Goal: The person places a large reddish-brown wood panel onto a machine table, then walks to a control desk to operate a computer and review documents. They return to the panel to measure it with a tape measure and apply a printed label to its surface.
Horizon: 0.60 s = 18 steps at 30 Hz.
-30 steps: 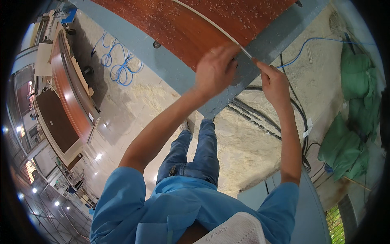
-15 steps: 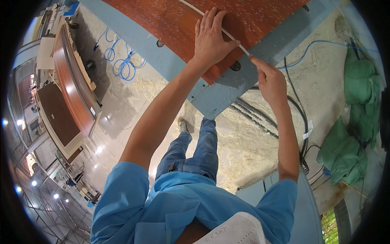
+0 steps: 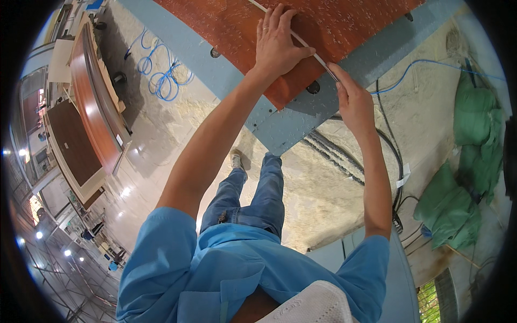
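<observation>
A reddish-brown wood-grain board (image 3: pixel 344 32), sprinkled with pale shavings, lies on a blue-grey table. A thin whitish strip (image 3: pixel 306 43) runs slantwise across the board. My left hand (image 3: pixel 277 48) lies over the strip with its fingers stretched and pressed to the board, thumb out to the right. At the strip's near right end, beyond the board's edge, my right hand (image 3: pixel 354 99) pinches its narrow end between thumb and index finger. The end between the fingers looks darker; whether it is a separate slim tool I cannot make out.
The table corner (image 3: pixel 280 137) points toward my legs. Blue hose (image 3: pixel 164 81) lies coiled on the dusty floor at left, near stacked panels (image 3: pixel 89 107). Black cables (image 3: pixel 336 153) run below the table at right. Green sacks (image 3: pixel 449 204) stand at far right.
My right hand has shifted slightly left and up along the strip, its index finger now farther over it. My left hand keeps its place on the board. The view has shifted slightly.
</observation>
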Each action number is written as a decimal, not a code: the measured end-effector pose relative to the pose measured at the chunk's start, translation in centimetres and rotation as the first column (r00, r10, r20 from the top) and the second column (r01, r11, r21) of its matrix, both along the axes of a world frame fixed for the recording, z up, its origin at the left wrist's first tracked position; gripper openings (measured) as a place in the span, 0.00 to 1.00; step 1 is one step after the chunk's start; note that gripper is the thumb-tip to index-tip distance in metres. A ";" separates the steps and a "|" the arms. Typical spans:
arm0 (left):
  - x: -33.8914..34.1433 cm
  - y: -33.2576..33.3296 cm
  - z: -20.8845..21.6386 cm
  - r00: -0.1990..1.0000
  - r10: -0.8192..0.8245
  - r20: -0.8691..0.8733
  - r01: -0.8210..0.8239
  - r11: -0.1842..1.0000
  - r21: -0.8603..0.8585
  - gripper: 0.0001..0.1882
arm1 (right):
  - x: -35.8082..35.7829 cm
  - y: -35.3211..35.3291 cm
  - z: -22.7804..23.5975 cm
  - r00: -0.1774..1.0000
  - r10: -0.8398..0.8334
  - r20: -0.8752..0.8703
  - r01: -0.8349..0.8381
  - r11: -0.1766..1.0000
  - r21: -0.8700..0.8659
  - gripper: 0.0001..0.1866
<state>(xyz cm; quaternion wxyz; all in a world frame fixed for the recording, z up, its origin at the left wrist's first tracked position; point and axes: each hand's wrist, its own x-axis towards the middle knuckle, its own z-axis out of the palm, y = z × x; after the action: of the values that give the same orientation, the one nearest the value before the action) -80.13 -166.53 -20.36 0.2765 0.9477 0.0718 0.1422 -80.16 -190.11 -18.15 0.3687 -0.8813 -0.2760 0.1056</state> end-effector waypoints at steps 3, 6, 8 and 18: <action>0.2 -0.2 0.0 1.000 0.026 0.007 -0.026 1.000 0.008 0.53 | 0.2 -0.2 0.4 0.997 0.075 -0.007 -0.075 0.975 -0.208 0.29; -0.6 -1.1 0.4 0.994 0.106 0.030 -0.106 0.994 -0.001 0.43 | 0.4 -0.3 0.6 0.992 0.127 -0.024 -0.128 0.942 -0.311 0.31; -2.6 -2.5 0.9 0.992 0.072 0.106 -0.080 0.994 0.075 0.34 | 0.6 -0.3 0.5 0.991 0.132 -0.009 -0.128 0.935 -0.330 0.31; -20.3 -12.8 2.1 0.934 -0.323 -0.155 0.253 0.900 -0.354 0.20 | 1.7 0.0 1.1 0.984 0.168 -0.053 -0.176 0.948 -0.266 0.31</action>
<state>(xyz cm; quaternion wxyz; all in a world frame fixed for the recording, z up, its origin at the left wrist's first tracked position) -100.43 -179.36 -18.22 0.4393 0.8980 -0.0183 -0.0151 -78.47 -190.07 -17.08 0.2390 -0.8941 -0.3293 0.1871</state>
